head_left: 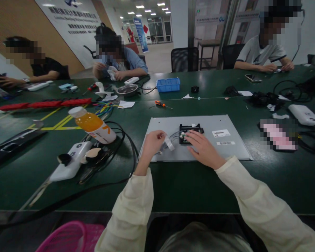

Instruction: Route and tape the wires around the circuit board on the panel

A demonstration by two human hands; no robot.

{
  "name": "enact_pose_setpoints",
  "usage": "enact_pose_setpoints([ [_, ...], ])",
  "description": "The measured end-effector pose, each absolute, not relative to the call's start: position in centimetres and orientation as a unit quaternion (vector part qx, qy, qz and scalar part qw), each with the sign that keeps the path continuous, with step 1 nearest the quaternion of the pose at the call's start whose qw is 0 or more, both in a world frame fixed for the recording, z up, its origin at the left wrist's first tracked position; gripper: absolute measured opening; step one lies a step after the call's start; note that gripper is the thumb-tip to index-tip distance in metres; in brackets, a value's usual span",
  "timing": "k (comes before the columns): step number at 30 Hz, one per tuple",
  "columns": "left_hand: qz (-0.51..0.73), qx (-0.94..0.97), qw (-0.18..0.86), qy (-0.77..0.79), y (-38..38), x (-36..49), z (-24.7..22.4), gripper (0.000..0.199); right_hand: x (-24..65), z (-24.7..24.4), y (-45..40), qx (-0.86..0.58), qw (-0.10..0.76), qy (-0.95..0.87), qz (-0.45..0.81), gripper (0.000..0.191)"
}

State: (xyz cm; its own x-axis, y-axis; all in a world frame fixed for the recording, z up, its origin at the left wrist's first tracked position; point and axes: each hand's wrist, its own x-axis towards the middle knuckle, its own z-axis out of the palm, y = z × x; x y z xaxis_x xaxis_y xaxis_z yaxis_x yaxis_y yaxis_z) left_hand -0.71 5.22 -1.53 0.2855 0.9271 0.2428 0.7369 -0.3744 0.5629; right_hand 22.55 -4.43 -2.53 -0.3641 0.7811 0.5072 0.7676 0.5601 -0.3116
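Note:
A flat silver-grey panel [233, 122] lies on the table in front of me. Fixed near its middle is a black plastic frame [190, 126] with a small circuit board and thin grey cables [175, 135] leading left from it. My left hand [155, 140] is closed in a pinch over the panel's left part, holding a strip of clear tape [170, 142] that hangs to the right. My right hand [203, 148] rests over the frame's right side, fingers stretched toward the white connectors [183, 134]. Two white labels are stuck on the panel's right half.
An orange juice bottle [94, 126], a white power bank [72, 162] and black cables stand left. Behind the panel lie an orange screwdriver [160, 103] and a blue basket [168, 85]. A pink phone [277, 134] lies right. Three people sit across the table.

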Motion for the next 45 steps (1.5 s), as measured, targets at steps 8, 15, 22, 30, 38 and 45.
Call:
enact_pose_setpoints([
  [8,0.213,0.792,0.116,0.560,4.6,-0.3,-1.9,0.021,19.0,-2.6,-5.8,-0.381,0.194,-0.904,-0.005,0.052],
  [15,0.239,0.776,0.139,0.568,4.6,-0.2,-2.1,0.023,17.9,-3.3,-4.6,-0.355,0.179,-0.918,-0.007,0.054],
  [22,0.320,0.800,0.057,0.504,3.8,0.5,-0.8,0.023,17.2,-3.4,-3.9,-0.345,0.194,-0.918,-0.005,0.050],
  [30,0.186,0.866,0.059,0.461,4.0,0.3,-2.1,0.008,17.0,-4.2,-4.1,-0.354,0.216,-0.910,0.004,0.046],
  [38,0.164,0.858,0.080,0.481,4.4,-0.1,-2.2,0.013,17.0,-4.3,-4.2,-0.361,0.255,-0.896,0.051,0.043],
  [45,0.164,0.859,0.138,0.466,4.8,-0.8,-1.9,0.021,17.3,-4.5,-4.2,-0.379,0.250,-0.889,0.059,0.053],
])
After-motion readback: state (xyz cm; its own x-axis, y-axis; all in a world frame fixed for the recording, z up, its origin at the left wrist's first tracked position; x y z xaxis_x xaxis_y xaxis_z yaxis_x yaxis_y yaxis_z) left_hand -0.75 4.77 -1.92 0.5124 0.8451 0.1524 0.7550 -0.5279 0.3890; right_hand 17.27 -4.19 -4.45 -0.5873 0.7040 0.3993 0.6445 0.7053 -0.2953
